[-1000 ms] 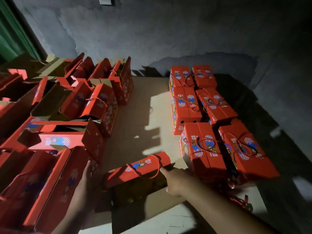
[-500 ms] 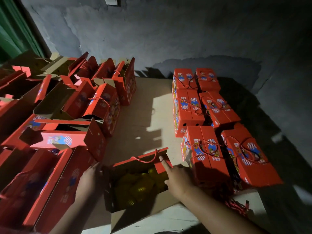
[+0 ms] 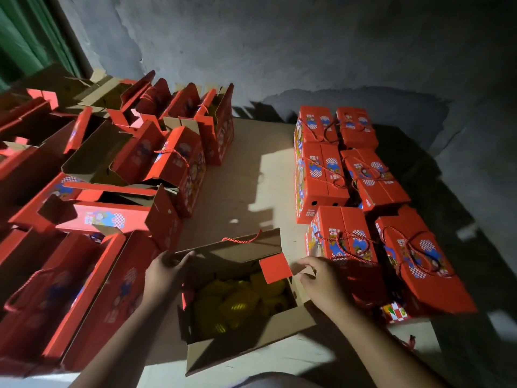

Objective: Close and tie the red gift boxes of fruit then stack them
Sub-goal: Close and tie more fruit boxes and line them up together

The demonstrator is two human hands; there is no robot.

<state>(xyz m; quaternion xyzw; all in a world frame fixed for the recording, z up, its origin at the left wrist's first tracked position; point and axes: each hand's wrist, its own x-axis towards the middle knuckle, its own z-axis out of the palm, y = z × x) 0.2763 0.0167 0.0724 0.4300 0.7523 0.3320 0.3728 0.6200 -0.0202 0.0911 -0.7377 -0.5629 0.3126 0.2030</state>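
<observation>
An open red gift box (image 3: pixel 246 331) stands in front of me with yellow fruit (image 3: pixel 237 301) showing inside. Its far flap stands up, a red cord handle (image 3: pixel 243 240) on its top edge. My left hand (image 3: pixel 165 271) grips the box's left end flap at the far corner. My right hand (image 3: pixel 319 278) pinches the small red right end flap (image 3: pixel 275 268), which tilts inward over the fruit. The near brown flap (image 3: pixel 246 341) hangs open toward me.
Several closed, tied red boxes (image 3: pixel 344 236) stand in two rows on the right. Many open red boxes (image 3: pixel 117 217) crowd the left side. A bare strip of cardboard floor (image 3: pixel 251 177) runs between them. A grey wall (image 3: pixel 279 51) rises behind.
The box's far flap swung from lying over the top to standing upright, exposing the fruit. My right hand moved to the small right end flap; my left hand moved onto the left flap.
</observation>
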